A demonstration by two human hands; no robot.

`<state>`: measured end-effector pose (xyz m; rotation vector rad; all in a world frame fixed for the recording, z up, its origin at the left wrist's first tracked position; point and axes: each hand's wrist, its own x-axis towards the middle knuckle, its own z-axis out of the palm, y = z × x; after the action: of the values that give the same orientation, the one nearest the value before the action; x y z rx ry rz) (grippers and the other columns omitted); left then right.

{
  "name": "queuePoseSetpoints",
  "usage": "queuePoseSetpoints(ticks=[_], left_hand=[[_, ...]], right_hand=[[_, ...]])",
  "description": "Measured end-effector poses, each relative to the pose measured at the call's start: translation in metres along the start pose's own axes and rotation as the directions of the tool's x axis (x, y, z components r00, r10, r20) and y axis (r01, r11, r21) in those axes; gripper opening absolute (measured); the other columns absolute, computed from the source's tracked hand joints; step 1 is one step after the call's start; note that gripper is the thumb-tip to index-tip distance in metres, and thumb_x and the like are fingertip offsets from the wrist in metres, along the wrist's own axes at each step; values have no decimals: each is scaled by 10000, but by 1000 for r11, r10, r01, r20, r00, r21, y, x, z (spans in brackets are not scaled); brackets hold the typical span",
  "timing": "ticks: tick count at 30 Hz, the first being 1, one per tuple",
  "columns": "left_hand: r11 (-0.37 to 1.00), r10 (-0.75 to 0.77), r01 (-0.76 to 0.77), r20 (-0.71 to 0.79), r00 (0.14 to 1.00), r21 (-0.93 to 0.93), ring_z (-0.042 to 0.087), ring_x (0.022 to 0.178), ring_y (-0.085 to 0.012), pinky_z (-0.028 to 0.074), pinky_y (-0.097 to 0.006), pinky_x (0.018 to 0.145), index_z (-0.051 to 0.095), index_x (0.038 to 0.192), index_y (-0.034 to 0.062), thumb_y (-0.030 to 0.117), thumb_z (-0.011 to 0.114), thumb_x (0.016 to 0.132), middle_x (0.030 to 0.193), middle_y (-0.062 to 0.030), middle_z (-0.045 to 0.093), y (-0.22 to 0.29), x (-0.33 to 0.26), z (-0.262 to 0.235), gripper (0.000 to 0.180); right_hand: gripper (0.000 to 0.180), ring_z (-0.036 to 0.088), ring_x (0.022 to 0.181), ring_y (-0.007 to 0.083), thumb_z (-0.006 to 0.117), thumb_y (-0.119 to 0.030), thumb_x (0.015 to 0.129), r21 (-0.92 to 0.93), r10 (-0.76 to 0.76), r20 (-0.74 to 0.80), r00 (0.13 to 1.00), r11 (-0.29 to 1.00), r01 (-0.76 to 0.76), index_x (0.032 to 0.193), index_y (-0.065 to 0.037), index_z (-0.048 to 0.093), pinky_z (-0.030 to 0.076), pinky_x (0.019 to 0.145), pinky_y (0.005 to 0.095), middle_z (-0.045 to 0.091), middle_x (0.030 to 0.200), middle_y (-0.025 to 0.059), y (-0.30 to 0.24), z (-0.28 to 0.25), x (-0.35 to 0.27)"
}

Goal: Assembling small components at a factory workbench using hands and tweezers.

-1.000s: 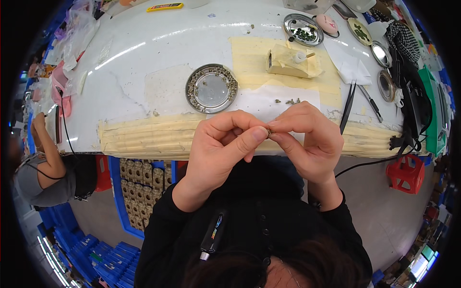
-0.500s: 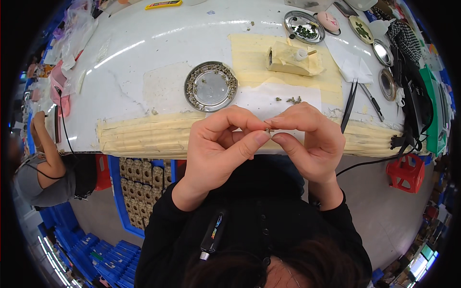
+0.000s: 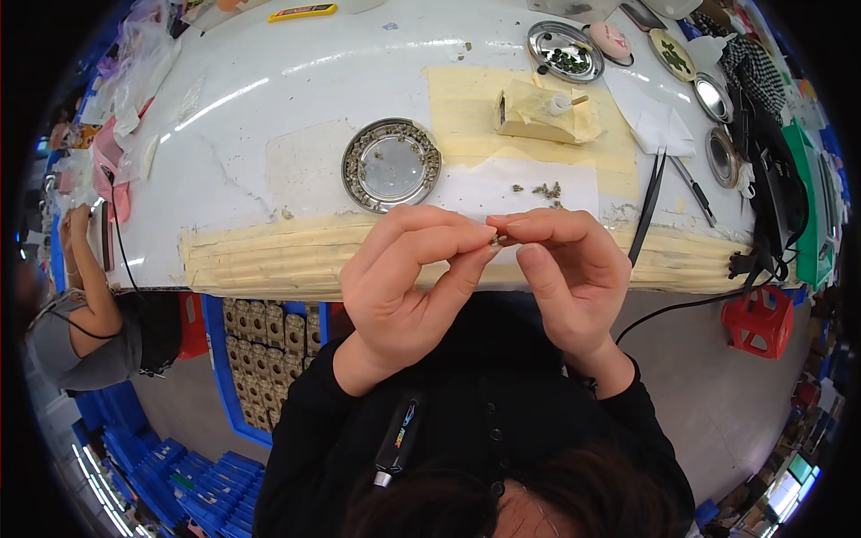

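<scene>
Thumb and forefinger of my left hand (image 3: 408,287) pinch a tiny metal part (image 3: 496,240) just above the table's near edge. From the other side, my right hand (image 3: 578,282) reaches to the same part with its curled forefinger at the top. The right thumb stands apart from the part, and the fingertips partly hide it. Beyond my left hand lies a round metal dish (image 3: 392,186) with many similar small parts around its rim. Several loose small metal parts (image 3: 546,191) lie on white paper (image 3: 484,179) beyond my right hand.
Black tweezers (image 3: 647,211) and a pen-like tool (image 3: 695,191) lie at right. A taped block (image 3: 543,112) stands at the back, near a dish of dark green pieces (image 3: 567,52). Below the table edge, a blue tray (image 3: 224,381) holds metal pieces. Another person (image 3: 81,314) sits at left.
Both hands have shifted slightly left, staying close together around the small part. My right thumb has moved away from the part, and the left fingers have changed their pinch slightly.
</scene>
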<state>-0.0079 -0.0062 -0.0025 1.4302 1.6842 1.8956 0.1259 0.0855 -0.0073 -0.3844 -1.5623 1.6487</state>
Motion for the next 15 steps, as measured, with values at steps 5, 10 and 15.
queuePoseSetpoints(ticks=[5, 10, 15], left_hand=[[983, 141, -141, 5, 990, 115, 661, 758, -207, 527, -278, 644, 697, 941, -12, -69, 768, 723, 869, -113, 693, -3, 1, 0, 236], [960, 228, -226, 13, 974, 167, 659, 745, -206, 525, -274, 626, 696, 943, -8, -71, 773, 711, 866, -111, 693, -4, 4, 0, 252], [950, 254, -252, 12, 967, 187, 655, 732, -206, 521, -270, 604, 695, 941, -10, -74, 774, 707, 859, -111, 692, -5, 4, 0, 255]], right_hand=[[172, 668, 951, 170, 625, 58, 881, 12, 53, -20, 998, 999, -53, 1052, 76, 634, 529, 848, 282, 695, 1016, 139, -5, 4, -3], [146, 665, 897, 147, 636, 54, 875, -59, 25, -33, 999, 998, -27, 1018, 77, 651, 523, 810, 258, 702, 979, 130, -5, 4, -1], [128, 656, 864, 130, 644, 47, 868, -88, 30, -44, 999, 996, -34, 994, 71, 657, 516, 788, 246, 703, 942, 115, -6, 5, 1]])
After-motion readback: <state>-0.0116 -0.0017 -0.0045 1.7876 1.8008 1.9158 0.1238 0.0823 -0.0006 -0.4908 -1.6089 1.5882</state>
